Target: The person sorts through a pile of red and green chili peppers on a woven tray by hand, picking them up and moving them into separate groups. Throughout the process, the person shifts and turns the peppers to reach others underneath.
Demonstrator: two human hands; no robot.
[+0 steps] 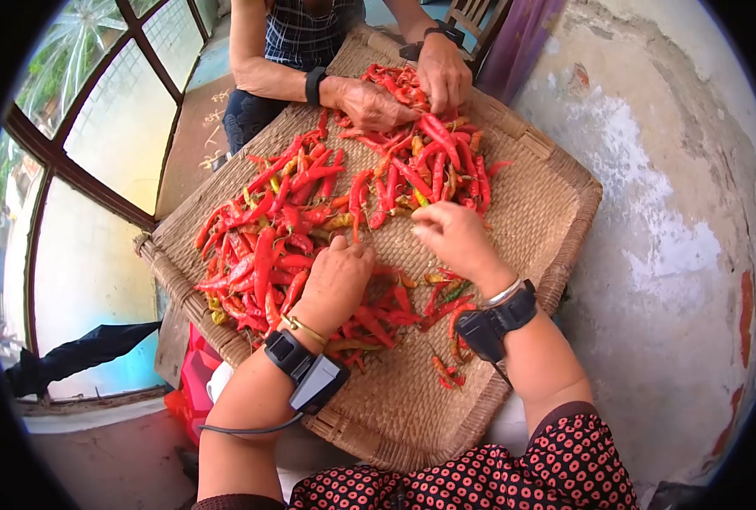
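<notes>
Red chili peppers [263, 263] lie heaped on a woven basket tray [403, 391]. My left hand [341, 276] is over the near part of the heap, fingers closed at the lower tip of an upright red chili pepper [358, 200]. To its right, my right hand [459, 240] is closed in a pinch above the tray, beside a yellowish pepper [420, 198]; anything between its fingertips is too small or hidden to name. Some peppers near my hands are yellow, orange or shrivelled. A few small pieces [448, 372] lie apart below my right wrist.
Across the tray, another person's two hands [378, 104] work in a second pile of red peppers [446, 161]. A framed window [110, 127] stands left, above a black umbrella-like cloth [89, 357]. A worn plaster wall [650, 229] is at the right.
</notes>
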